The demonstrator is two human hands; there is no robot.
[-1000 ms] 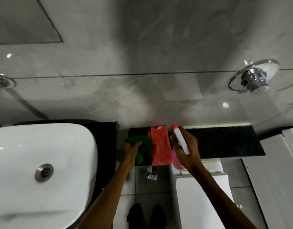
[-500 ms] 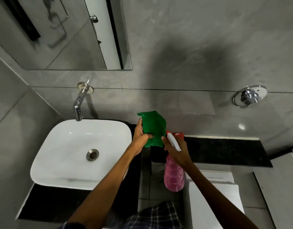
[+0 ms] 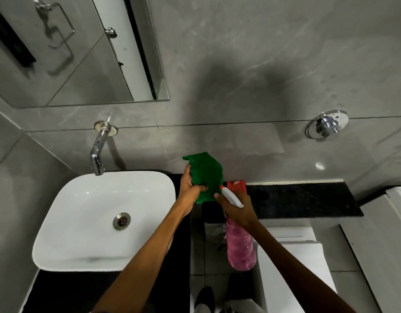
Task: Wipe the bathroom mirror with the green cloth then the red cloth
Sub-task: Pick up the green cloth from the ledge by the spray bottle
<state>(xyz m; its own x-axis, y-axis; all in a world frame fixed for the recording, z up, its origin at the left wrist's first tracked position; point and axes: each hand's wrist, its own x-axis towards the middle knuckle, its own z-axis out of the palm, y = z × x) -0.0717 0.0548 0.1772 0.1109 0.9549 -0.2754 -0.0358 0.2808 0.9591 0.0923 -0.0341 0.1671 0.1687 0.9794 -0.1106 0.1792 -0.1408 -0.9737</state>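
Observation:
My left hand (image 3: 190,188) grips a crumpled green cloth (image 3: 206,175), held up in front of the grey wall just right of the sink. My right hand (image 3: 236,212) holds a pink spray bottle (image 3: 240,247) by its neck, its white trigger head and red nozzle tip touching the cloth's lower edge. A red cloth (image 3: 236,185) lies on the black stone ledge (image 3: 303,199) behind my right hand, mostly hidden. The mirror (image 3: 77,48) hangs on the wall at the upper left, above the tap.
A white basin (image 3: 86,222) sits at the left on a black counter, with a chrome tap (image 3: 97,152) above it. A chrome flush button (image 3: 327,127) is on the right wall. A white toilet cistern (image 3: 292,256) stands below the ledge.
My left hand has lifted the green cloth off the ledge and raised it. My right hand has lifted the spray bottle up to it. The view has tilted up, showing the mirror.

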